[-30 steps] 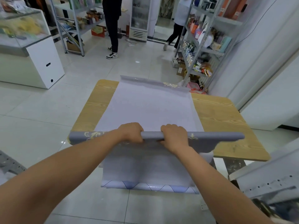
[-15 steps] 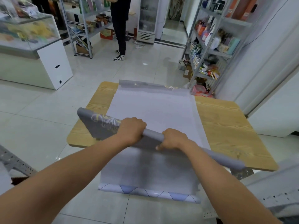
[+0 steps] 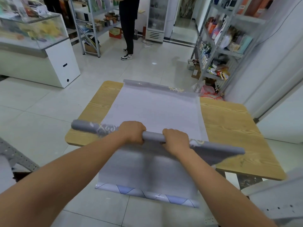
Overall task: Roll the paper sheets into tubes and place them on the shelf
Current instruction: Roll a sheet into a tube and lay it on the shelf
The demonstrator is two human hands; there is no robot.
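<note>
both hands point(image 3: 154, 136) curl round the tube point(image 3: 153, 136); it lies crosswise, unrolled sheet point(image 3: 154, 108) stretching away over the counter point(image 3: 229, 128).

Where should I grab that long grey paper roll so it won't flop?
Hold the grey roll around its middle, coming from above on the near side, as the left hand and right hand do. It is long and thin and lies across the table, so a middle grip probably balances both ends.

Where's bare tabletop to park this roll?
Widest bare wood lies right of the sheet, out to the table edge. A narrower strip runs left of it. The middle is crowded: sheet, roll, left hand, right hand.
</note>
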